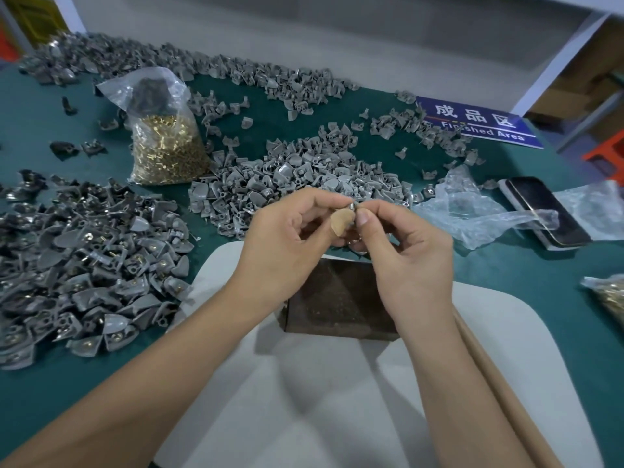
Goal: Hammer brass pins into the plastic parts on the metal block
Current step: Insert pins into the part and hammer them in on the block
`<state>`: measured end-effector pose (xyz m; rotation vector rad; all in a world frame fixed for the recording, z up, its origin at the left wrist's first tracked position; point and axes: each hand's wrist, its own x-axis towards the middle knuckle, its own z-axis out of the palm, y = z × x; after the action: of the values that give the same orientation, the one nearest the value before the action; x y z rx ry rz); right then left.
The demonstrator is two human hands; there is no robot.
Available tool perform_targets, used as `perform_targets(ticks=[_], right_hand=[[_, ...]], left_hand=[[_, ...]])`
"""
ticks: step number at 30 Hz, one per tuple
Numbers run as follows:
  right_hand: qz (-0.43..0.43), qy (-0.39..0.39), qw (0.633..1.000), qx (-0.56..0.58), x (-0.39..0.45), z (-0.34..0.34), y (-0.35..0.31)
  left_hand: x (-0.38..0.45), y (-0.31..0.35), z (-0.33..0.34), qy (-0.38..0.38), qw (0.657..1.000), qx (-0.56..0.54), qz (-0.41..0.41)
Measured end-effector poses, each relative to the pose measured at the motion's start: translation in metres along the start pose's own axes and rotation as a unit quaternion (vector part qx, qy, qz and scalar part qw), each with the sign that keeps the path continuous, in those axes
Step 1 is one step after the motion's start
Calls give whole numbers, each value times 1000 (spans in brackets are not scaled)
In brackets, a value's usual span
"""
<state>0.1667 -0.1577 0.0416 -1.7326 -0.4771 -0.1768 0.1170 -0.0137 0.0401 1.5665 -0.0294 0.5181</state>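
Factory bench, part heaps (pixel 297 177), finished-area sign (pixel 479 125)

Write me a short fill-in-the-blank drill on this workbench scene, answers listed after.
1. Both hands, left hand and right hand, pinch one small grey plastic part above the dark metal ____.
2. The clear plastic bag of brass pins stands on the ____ table cover.
3. The blue sign reads "Finished ____".
4. The black phone lies to the person's ____.

Answers: block; green; Area; right

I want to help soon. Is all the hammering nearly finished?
No. The left pile already shows brass pins fitted. Both hands, left hand and right hand, hold one small part above the metal block. A big grey pile and a bag of pins remain.
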Motion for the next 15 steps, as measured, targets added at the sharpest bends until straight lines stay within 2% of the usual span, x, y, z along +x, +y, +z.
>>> perform_targets(ticks=[3, 6, 8, 10, 11, 13, 15], right_hand=[[-33, -11, 999, -11, -7, -6, -6], [-36, -27, 998, -33, -18, -17, -9], [-5, 7, 999, -51, -24, -32, -6], [60, 50, 991, -113, -30, -56, 1], [103, 55, 977, -180, -34, -69, 6], [177, 28, 920, -348, -45, -92, 12], [200, -25, 875, -441, -58, -103, 12]], left_hand=[[-9, 4, -3, 2, 1000, 18, 18], [-26, 5, -4, -11, 999, 31, -6], [-36, 5, -3, -38, 996, 69, -31], [-43, 7, 1, -78, 986, 144, -24], [-45, 8, 3, -95, 978, 185, -6], [-48, 9, 5, -105, 961, 255, 29], [-49, 9, 4, -91, 947, 304, 37]])
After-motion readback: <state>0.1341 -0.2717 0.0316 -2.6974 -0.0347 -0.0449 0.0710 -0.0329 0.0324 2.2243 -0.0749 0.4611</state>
